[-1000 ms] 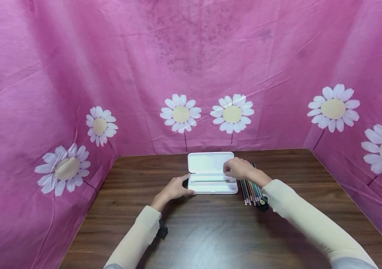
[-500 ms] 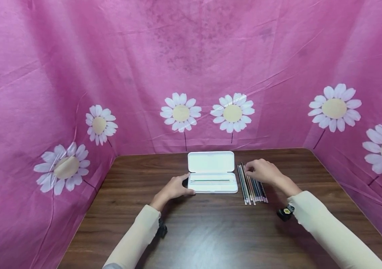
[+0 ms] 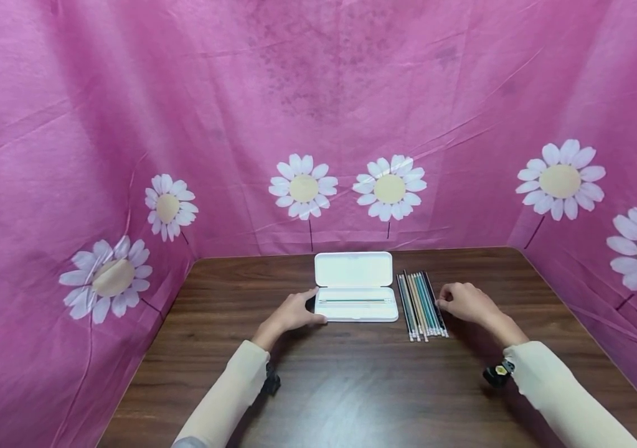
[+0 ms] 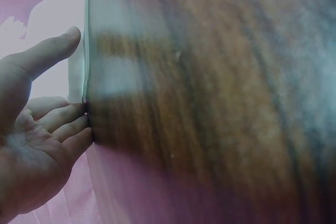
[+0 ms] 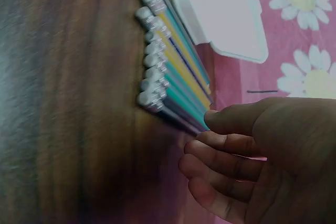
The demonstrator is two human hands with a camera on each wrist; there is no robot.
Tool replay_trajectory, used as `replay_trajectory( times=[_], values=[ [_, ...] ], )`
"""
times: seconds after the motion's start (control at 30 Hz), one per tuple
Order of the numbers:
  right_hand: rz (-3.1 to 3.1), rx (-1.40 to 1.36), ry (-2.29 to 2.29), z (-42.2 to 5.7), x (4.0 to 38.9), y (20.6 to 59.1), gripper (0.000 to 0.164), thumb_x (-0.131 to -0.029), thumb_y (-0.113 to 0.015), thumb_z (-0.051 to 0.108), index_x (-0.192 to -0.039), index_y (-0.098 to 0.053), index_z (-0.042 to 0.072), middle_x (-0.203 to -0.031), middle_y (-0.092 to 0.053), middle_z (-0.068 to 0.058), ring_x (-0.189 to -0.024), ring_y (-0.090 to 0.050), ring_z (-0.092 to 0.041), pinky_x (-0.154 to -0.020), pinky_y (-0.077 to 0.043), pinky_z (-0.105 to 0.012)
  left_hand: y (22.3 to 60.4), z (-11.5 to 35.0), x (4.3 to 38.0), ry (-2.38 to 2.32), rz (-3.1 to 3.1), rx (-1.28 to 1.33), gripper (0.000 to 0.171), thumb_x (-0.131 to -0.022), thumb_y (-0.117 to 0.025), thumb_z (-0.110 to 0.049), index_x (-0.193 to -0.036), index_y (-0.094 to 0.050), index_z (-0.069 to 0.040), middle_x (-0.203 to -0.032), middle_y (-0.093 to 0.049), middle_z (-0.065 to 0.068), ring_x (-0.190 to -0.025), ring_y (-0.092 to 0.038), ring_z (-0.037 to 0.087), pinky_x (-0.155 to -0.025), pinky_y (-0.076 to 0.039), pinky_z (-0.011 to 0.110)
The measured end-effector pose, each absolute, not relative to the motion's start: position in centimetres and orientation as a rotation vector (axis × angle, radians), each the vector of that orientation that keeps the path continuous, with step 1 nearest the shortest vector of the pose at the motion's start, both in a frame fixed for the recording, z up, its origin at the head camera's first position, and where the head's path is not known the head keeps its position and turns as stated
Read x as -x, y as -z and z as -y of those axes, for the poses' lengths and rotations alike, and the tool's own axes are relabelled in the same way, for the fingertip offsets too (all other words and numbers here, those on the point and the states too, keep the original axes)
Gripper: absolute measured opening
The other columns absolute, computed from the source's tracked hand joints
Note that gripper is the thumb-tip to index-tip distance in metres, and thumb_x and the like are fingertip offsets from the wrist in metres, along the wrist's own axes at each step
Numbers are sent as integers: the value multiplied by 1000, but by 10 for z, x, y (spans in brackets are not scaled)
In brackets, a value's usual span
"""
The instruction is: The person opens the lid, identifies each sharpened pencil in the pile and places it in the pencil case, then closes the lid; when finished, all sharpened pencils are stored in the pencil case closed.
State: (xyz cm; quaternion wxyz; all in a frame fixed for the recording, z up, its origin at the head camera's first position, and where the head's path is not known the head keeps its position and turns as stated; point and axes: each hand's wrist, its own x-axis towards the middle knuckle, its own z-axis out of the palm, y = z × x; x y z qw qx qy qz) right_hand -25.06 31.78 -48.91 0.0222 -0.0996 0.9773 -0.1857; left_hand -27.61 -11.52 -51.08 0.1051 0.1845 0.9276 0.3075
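A white pencil case (image 3: 357, 314) lies with its lid up toward the back of the table. One pencil (image 3: 354, 301) lies lengthwise inside it. My left hand (image 3: 292, 313) rests at the case's left end, thumb by the front corner, fingers extended along the side. Right of the case, a row of pencils (image 3: 420, 305) in yellow, teal and dark colours lies side by side, eraser ends toward me. My right hand (image 3: 469, 303) is at the row's right side, loosely bent. In the right wrist view its thumb (image 5: 231, 119) overlaps the far ends of the pencils.
The dark wooden table (image 3: 346, 386) reaches back to a pink cloth (image 3: 228, 155) with daisies, which also hangs at both sides. Black wrist cameras (image 3: 497, 372) sit at both cuffs.
My right hand has moved right, from above the case's right end, over the pencils, to the row's right edge. More of the pencils now show. My left hand stays at the case.
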Motion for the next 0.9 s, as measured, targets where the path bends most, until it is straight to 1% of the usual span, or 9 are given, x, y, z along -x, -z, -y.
replay_trajectory(
  times=[0.1, 0.23, 0.33, 0.4, 0.5, 0.67, 0.77, 0.9],
  values=[
    [-3022, 289, 584, -321, 250, 496, 19, -98, -74, 27, -83, -70, 15, -74, -64, 2, -71, -57, -17, -64, -47, -38, 510, 115, 276, -904, -2736, -531, 92, -88, -87, -39, -161, -45, -3, -158, -55, 21, -130, -61, 28, -119, -47, 49],
    [-3034, 274, 604, -323, 251, 502, 20, -96, -75, 27, -81, -68, 15, -74, -64, 2, -72, -58, -18, -64, -47, -38, 509, 115, 276, -904, -2736, -526, 92, -88, -87, -39, -161, -45, -3, -159, -54, 21, -139, -58, 30, -121, -46, 49],
    [-3015, 251, 642, -324, 251, 504, 20, -95, -75, 25, -81, -66, 14, -72, -64, 1, -68, -57, -17, -61, -45, -35, 509, 115, 275, -905, -2730, -530, 92, -89, -86, -40, -162, -44, -3, -159, -53, 21, -142, -57, 32, -121, -45, 50],
    [-2976, 212, 688, -322, 251, 504, 19, -95, -74, 23, -81, -65, 12, -68, -63, 1, -63, -59, -16, -58, -47, -33, 509, 115, 275, -905, -2727, -526, 92, -89, -86, -40, -162, -44, -3, -160, -52, 21, -143, -56, 32, -122, -44, 51],
    [-2912, 137, 741, -319, 250, 501, 20, -94, -73, 20, -83, -62, 9, -66, -62, -1, -58, -61, -16, -53, -50, -32, 510, 116, 274, -911, -2724, -514, 92, -89, -86, -40, -162, -43, -3, -160, -52, 21, -138, -58, 30, -121, -45, 51],
    [-2856, 44, 718, -313, 250, 495, 21, -90, -72, 18, -84, -56, 4, -73, -60, -8, -57, -63, -20, -51, -57, -32, 510, 116, 275, -919, -2721, -526, 92, -89, -87, -39, -162, -43, -3, -160, -52, 21, -129, -61, 28, -120, -46, 50],
    [-2853, 10, 709, -311, 250, 494, 19, -88, -70, 16, -82, -56, 5, -74, -60, -8, -56, -66, -20, -52, -59, -32, 509, 115, 275, -919, -2717, -532, 92, -89, -87, -39, -162, -43, -3, -160, -52, 21, -127, -61, 27, -120, -46, 49],
    [-2860, -16, 718, -310, 248, 496, 19, -89, -69, 17, -80, -57, 5, -74, -61, -7, -55, -68, -20, -53, -59, -33, 509, 114, 275, -915, -2723, -530, 92, -89, -87, -38, -162, -43, -3, -160, -52, 21, -125, -61, 27, -120, -46, 48]
  ],
)
